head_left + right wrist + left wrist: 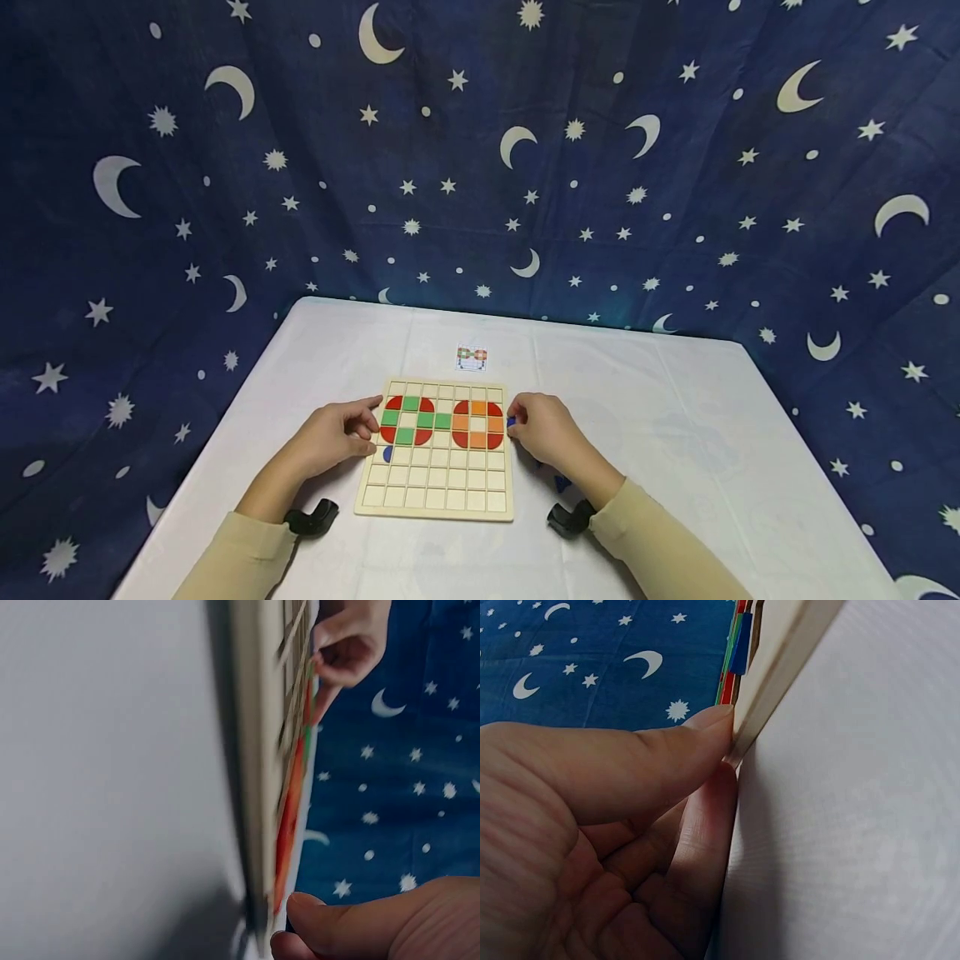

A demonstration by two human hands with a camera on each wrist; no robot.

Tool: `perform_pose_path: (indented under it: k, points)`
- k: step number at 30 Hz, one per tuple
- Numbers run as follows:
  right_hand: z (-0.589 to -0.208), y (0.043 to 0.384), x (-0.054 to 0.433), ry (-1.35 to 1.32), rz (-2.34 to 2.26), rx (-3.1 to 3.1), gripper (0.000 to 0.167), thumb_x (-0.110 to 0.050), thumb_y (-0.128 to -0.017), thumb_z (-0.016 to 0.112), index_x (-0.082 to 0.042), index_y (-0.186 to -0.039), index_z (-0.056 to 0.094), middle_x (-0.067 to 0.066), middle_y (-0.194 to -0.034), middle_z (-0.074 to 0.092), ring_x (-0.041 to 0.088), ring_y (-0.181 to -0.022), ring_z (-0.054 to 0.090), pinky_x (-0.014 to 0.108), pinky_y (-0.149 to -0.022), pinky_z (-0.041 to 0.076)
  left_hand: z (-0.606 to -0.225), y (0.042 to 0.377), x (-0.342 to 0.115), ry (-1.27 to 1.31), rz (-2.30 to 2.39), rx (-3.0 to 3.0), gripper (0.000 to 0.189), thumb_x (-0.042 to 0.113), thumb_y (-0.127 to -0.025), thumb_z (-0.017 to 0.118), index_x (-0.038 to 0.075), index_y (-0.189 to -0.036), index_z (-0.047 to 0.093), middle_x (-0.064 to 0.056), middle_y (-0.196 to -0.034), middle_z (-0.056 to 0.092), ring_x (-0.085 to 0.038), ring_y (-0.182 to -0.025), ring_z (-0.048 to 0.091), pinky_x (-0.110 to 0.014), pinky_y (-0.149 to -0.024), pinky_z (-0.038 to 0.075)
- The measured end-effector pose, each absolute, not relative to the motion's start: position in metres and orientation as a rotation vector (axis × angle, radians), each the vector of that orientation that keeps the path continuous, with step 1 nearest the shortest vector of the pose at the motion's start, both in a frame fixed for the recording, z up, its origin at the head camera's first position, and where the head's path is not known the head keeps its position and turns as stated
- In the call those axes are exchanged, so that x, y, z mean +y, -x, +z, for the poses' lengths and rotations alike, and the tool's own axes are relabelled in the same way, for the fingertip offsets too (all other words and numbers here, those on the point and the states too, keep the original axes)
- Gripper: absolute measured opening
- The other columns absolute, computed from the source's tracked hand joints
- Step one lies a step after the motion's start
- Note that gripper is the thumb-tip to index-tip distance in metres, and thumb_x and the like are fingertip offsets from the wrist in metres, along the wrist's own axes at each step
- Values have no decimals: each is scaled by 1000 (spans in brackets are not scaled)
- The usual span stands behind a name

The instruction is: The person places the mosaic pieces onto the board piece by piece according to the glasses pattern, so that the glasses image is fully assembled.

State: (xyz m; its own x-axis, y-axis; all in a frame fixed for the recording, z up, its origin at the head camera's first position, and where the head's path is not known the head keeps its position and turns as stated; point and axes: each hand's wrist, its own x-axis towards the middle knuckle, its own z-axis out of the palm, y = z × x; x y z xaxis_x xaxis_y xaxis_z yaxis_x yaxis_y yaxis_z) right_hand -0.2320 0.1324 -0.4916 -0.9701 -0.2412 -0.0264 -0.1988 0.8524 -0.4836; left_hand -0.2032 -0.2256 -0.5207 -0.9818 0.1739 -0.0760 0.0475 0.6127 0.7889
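Observation:
A square wooden grid board (435, 498) lies on the table, with red, green and orange pieces forming two rounded rings in its upper rows. One blue quarter-round piece (387, 454) sits in a cell near the left edge. My left hand (330, 433) grips that edge; in the left wrist view the thumb (667, 761) lies at the rim with a finger below it. Beside the right edge, my right hand (543, 425) pinches a small blue piece (512, 422) between thumb and fingers. The fingers mostly hide its shape.
Behind the board lies a small printed pattern card (471, 357). More blue pieces (562, 482) are on the white tablecloth (637, 400) under the right forearm. A dark blue curtain (450, 150) with moons and stars hangs around the table.

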Motion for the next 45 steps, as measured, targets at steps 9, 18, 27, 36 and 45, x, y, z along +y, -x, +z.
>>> perform_pose_path:
  k: [9,18,27,36,45]
  points:
    - [-480,209,108,529,-911,2878,12,-8,-90,83,-14,-93,73,-8,-73,58,11,-70,53,25,-63,43,-520,204,-226,-187,1314,2687,23,1,-79,87,15,-92,75,-3,-124,74,-16,-86,60,-26,-78,45]
    - [-482,187,74,668,-984,2764,13,-7,-91,82,-16,-97,74,-10,-75,59,6,-70,53,23,-66,45,-520,202,-228,-193,1312,2690,23,0,-79,87,15,-89,73,-10,-152,65,-16,-86,61,-24,-76,46]
    - [-489,181,33,745,-971,2735,15,-12,-89,85,-18,-95,73,-13,-74,57,2,-69,50,20,-66,44,-520,204,-227,-184,1291,2691,24,2,-79,88,17,-92,75,-5,-137,72,-15,-86,61,-24,-79,46]
    - [-500,183,5,796,-998,2703,14,-9,-88,85,-14,-95,74,-14,-72,56,-1,-66,49,18,-64,44,-520,207,-228,-228,1279,2699,23,4,-80,89,17,-93,75,-3,-129,75,-13,-85,61,-27,-85,44]
    - [-507,187,-10,807,-964,2724,13,-11,-88,86,-17,-92,75,-15,-72,57,-2,-66,50,17,-63,43,-520,207,-229,-242,1291,2697,26,3,-79,89,16,-98,77,1,-112,76,-13,-84,62,-25,-83,44]
